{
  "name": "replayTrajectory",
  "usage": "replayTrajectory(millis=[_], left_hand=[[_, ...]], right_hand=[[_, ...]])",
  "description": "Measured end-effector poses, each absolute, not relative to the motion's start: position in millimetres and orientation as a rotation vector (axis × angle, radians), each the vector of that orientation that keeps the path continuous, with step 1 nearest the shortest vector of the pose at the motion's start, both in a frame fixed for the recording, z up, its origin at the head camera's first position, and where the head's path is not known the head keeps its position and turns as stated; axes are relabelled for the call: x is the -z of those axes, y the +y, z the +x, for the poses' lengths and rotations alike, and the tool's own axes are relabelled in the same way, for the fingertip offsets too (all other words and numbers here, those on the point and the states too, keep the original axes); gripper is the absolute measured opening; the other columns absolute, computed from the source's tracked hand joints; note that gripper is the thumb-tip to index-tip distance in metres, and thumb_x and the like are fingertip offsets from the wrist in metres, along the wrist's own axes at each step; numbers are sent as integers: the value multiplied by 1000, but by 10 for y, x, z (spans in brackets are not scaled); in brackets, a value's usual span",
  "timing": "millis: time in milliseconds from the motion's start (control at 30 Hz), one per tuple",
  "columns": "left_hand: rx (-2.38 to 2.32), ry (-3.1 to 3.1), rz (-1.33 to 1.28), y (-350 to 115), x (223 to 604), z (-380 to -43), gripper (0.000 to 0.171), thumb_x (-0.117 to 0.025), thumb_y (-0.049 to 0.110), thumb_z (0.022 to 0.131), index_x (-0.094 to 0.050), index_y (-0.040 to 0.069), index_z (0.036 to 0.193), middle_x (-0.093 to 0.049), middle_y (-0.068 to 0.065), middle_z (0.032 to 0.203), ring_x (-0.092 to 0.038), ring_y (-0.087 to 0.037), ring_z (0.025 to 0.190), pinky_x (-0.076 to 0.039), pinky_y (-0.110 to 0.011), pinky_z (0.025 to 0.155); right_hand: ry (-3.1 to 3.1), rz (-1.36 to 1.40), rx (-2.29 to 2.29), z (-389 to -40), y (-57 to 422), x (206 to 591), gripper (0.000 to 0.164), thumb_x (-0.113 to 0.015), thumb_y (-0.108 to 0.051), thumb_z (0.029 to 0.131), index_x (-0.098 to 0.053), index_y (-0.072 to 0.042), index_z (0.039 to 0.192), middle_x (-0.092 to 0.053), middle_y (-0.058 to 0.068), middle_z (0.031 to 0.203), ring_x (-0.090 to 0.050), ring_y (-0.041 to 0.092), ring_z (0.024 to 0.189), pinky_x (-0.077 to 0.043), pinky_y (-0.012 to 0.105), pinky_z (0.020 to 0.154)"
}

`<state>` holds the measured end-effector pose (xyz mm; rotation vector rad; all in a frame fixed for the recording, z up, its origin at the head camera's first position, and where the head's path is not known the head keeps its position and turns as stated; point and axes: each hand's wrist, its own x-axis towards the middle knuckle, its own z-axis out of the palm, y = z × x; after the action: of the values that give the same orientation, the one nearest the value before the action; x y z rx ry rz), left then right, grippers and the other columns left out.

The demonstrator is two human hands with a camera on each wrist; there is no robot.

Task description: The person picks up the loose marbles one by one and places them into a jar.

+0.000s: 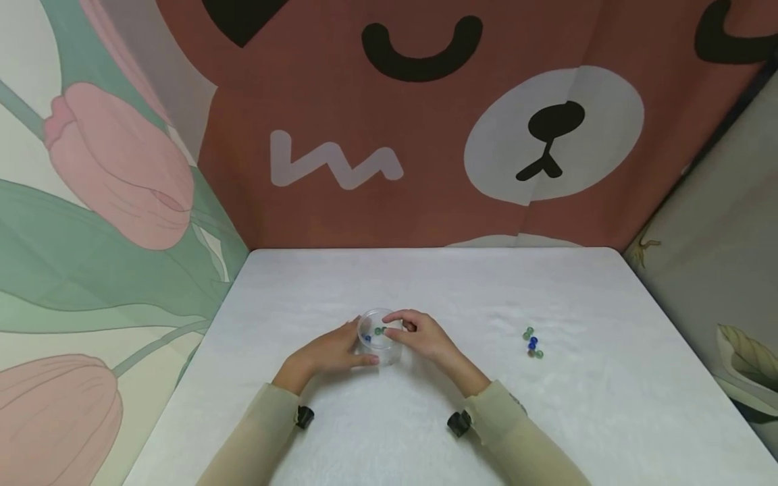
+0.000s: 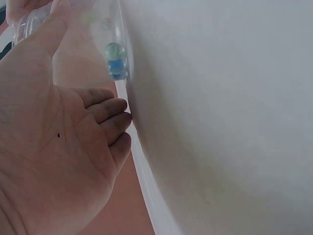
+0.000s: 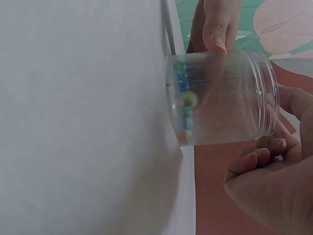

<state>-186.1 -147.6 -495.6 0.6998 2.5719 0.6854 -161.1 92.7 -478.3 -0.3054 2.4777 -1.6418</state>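
Note:
A clear plastic jar (image 3: 230, 110) stands upright on the white tabletop, with several green and blue marbles (image 3: 184, 90) at its bottom. My left hand (image 1: 331, 349) holds the jar from the left, thumb on the near side and fingers behind. Over the jar's open mouth is my right hand (image 1: 425, 335), its thumb and forefinger spread apart at the rim and the other fingers bent. Nothing shows between that thumb and forefinger. In the left wrist view, marbles (image 2: 115, 61) show through the jar wall beside the left hand (image 2: 63, 132).
A loose group of green and blue marbles (image 1: 533, 343) lies on the white-covered table (image 1: 583, 418) to the right of the right hand. Behind the table hangs a brown cloth (image 1: 425, 216) with a bear face; a flowered cloth (image 1: 121, 162) hangs on the left.

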Motion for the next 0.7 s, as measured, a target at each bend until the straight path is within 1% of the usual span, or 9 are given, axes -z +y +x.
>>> replayTrajectory(millis=[133,367,533,700], left_hand=[[-682,2571,702,-1481,4957,-1872,112,-65,70,86,-14,7,163,-20,-14,168,-25,-30,152,-30,-54,119],[-670,2573,689,-1475,4963,-1874,110,-65,70,86,-15,10,163,-19,-12,168,-25,-29,153,-29,-54,120],[-682,2583,706,-1470,4955,-1880,110,-65,72,84,-18,13,163,-22,-13,167,-27,-31,152,-30,-56,119],[-666,2583,670,-1455,4935,-1865,113,-65,75,82,-17,13,163,-21,-12,168,-25,-31,153,-28,-55,120]], right_hand=[[2480,-331,1645,-1614,935,4782,28,-75,-25,93,-74,-12,118,-38,-3,68,-35,14,66,-30,26,59],[2485,-304,1663,-1599,999,4743,25,-74,-23,95,-74,-17,119,-38,-3,70,-36,12,66,-32,24,60],[2496,-284,1674,-1600,1121,4700,25,-72,-24,96,-74,-18,121,-39,-2,71,-38,14,67,-33,25,60],[2509,-281,1662,-1604,1268,4707,28,-73,-25,96,-73,-17,123,-39,-1,73,-39,15,70,-34,26,62]])
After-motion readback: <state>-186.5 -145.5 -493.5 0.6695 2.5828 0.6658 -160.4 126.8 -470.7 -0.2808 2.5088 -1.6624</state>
